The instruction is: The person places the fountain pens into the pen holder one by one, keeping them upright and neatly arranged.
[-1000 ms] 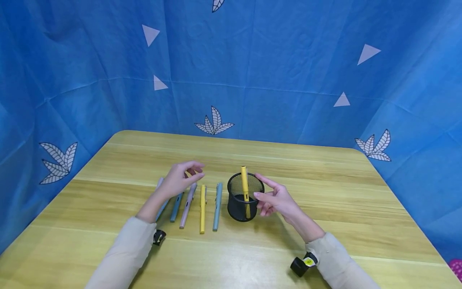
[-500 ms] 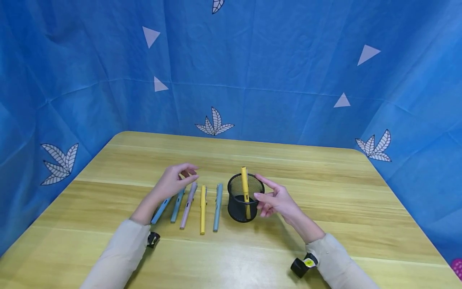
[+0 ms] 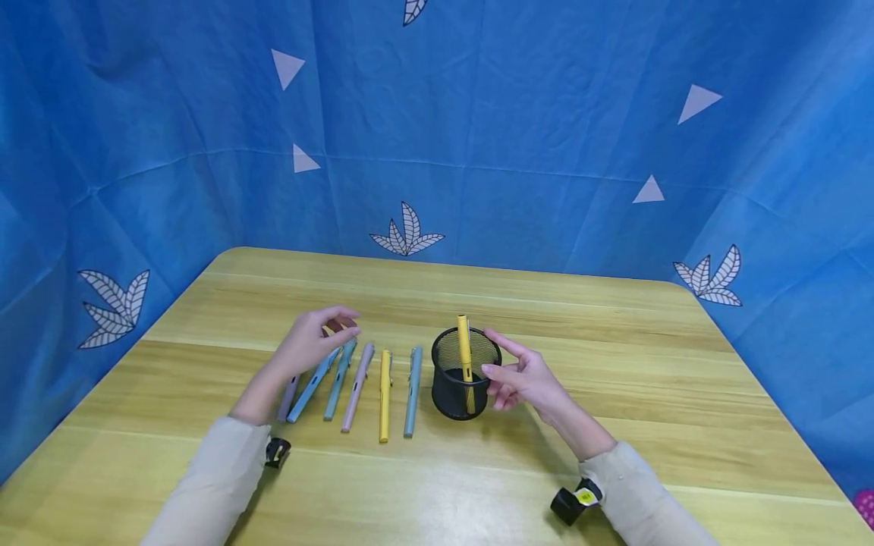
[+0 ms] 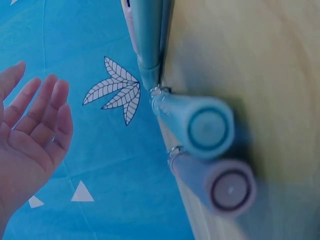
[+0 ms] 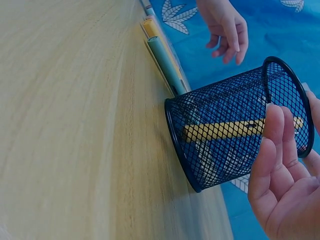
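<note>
A black mesh pen holder [image 3: 452, 390] stands upright on the table, with one yellow pen [image 3: 463, 341] leaning inside it. My right hand [image 3: 522, 379] holds it at its right side, index finger and thumb at the rim [image 5: 270, 61]. My left hand [image 3: 310, 339] hovers with relaxed fingers above the top ends of the leftmost pens, nothing in it. Beneath and beside it lie a purple pen [image 3: 289, 396], a blue pen [image 3: 312, 388], a teal pen [image 3: 339, 385] and a lilac pen [image 3: 358, 388]. The left hand partly hides the purple pen.
Another yellow pen [image 3: 385, 396] and a grey-blue pen [image 3: 413, 393] lie between the lilac pen and the holder. The wooden table [image 3: 580, 326] runs back to a blue patterned curtain [image 3: 519, 152]. Both wrists carry small black cameras.
My left hand has drifted left over the row, uncovering more of the blue pen and the purple pen. The right hand and the holder have stayed in place.
</note>
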The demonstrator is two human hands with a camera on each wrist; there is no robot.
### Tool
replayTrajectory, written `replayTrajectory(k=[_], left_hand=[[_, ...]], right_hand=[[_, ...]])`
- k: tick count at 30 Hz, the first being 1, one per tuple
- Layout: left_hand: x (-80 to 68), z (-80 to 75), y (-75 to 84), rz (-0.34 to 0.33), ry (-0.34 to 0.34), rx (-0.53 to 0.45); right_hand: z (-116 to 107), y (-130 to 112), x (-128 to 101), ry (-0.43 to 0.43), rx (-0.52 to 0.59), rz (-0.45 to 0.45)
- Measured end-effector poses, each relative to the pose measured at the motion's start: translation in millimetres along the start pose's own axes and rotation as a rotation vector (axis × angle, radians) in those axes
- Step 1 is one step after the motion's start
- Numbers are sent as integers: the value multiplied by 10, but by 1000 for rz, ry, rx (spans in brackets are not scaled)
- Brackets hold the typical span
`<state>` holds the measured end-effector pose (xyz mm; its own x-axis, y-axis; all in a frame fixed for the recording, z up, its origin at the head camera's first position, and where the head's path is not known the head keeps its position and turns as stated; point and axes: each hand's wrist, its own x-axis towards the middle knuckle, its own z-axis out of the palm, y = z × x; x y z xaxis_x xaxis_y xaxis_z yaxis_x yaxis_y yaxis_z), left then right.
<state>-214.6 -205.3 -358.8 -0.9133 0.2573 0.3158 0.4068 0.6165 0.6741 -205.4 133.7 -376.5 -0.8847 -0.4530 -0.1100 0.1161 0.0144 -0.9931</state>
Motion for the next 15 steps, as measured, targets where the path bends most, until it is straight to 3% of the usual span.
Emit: replayTrajectory(k=[15], left_hand=[[-38, -140, -64, -16, -17, 25]], right_hand=[[-7, -2, -5, -13, 16, -8]])
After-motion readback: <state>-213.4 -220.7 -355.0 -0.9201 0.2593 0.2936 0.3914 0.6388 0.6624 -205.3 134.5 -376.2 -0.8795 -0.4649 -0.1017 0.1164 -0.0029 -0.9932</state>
